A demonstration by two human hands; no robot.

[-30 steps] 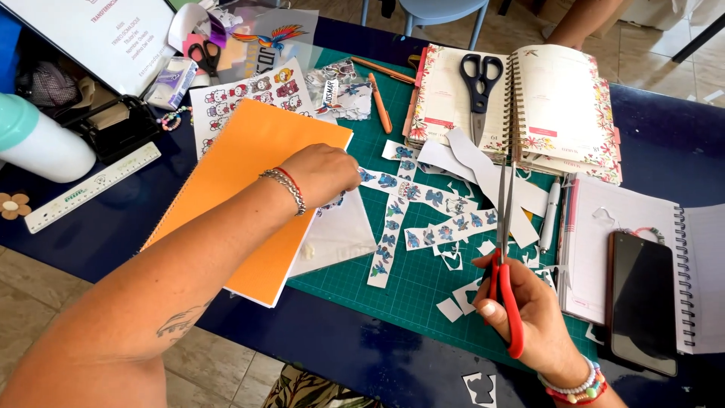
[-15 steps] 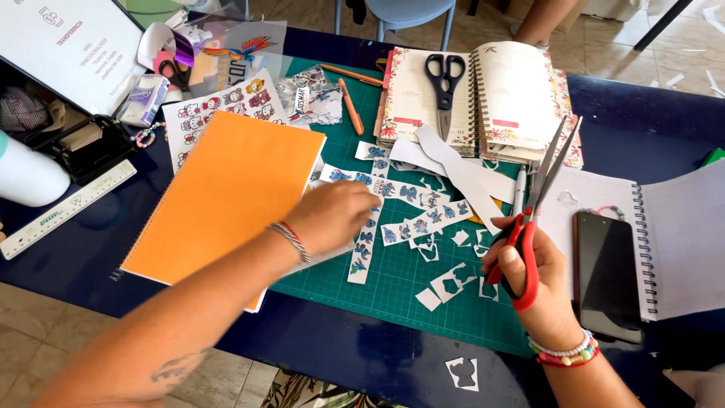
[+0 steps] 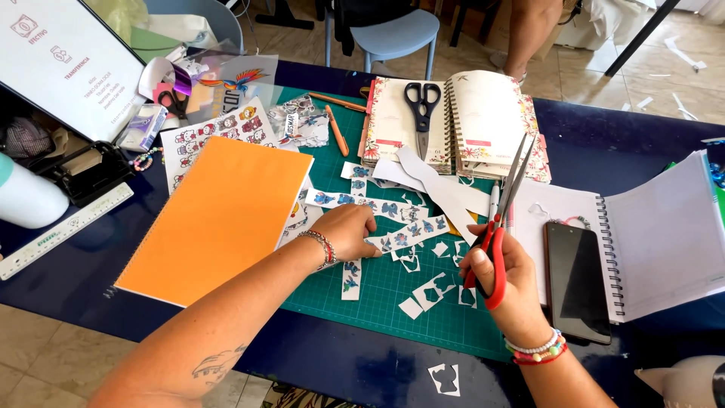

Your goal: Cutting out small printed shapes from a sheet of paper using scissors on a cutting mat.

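Cutting-out work, mid-step: right hand (image 3: 507, 279) at 4 o'clock grips red-handled scissors (image 3: 498, 227), blades shut, tips aimed at 1 o'clock. Left hand (image 3: 349, 230), fingers curled, presses on the sticker strips (image 3: 393, 215) lying mid green cutting mat (image 3: 393, 295); whether it pinches one, cannot tell. Orange notebook (image 3: 219, 215) at 9 o'clock. Next move likely calls for lifting a strip to the blades.

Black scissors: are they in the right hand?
No, the black scissors lie on the open notebook; the right hand holds red scissors.
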